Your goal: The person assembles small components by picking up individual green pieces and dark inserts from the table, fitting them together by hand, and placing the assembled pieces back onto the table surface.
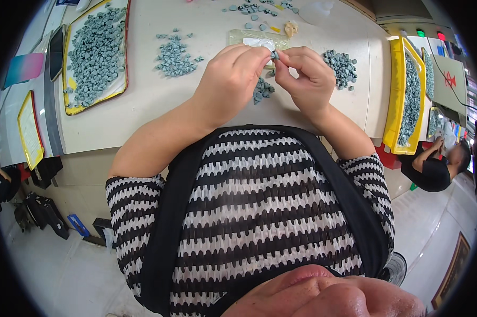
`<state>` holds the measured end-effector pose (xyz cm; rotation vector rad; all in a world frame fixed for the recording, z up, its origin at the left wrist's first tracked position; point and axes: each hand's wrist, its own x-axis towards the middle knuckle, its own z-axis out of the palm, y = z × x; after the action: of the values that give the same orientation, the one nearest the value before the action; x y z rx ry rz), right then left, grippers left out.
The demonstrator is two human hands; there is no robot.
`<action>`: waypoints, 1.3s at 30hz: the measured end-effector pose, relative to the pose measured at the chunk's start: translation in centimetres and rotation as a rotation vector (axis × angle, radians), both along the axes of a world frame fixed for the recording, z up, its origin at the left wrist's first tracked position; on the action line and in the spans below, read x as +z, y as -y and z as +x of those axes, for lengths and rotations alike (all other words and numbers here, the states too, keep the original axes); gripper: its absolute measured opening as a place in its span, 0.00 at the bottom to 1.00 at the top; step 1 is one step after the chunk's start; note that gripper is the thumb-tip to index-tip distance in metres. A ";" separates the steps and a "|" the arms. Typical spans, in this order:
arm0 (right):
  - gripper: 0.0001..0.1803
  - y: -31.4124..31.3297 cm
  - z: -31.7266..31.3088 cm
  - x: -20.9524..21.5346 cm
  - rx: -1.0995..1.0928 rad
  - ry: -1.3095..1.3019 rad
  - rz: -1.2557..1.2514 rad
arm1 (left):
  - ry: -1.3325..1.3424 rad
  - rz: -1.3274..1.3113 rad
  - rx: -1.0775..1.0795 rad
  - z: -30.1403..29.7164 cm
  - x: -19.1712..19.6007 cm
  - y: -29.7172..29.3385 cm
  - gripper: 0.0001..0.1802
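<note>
Beneath everything, a wide pale worktop (143, 31). At its left side, a shallow tray (82, 110) edged in yellow and red, thickly spread with small grey-green pieces (98, 53); at its right end, a deep yellow bin (395, 100), well apart from the tray and loaded with the same kind. Between tray and bin, over the worktop, left hand (228, 79) and right hand (309, 76), meeting at the fingertips, nearly level with each other. Next in size, loose heaps: a left heap (176, 57), between left hand and tray; a right heap (341, 68), just beside the right hand on its outer side; a smaller middle heap (261, 91), on the body side of the fingertips, between the two hands. Smallest, yet central to the work: one held piece (274, 54), right of the left hand and left of the right hand, right at the meeting of the fingertips. Apparently touching both, hence no nearer to one than to the other. Both hands closed to a narrow pinch around this single piece, without anything else visible in either; left thumb mostly hidden. Long axis of the held piece: too small and too covered to tell.
</note>
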<state>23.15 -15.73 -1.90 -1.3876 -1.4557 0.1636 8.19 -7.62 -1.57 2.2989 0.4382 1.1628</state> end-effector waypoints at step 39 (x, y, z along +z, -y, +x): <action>0.11 0.8 7.9 1.4 -0.167 0.190 -0.490 | -0.563 0.100 0.393 -2.9 -1.9 -6.0 0.07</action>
<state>31.07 -16.50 -0.49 -1.9601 -1.5053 0.3024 5.29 -1.61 -3.50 2.6934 1.0995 0.6828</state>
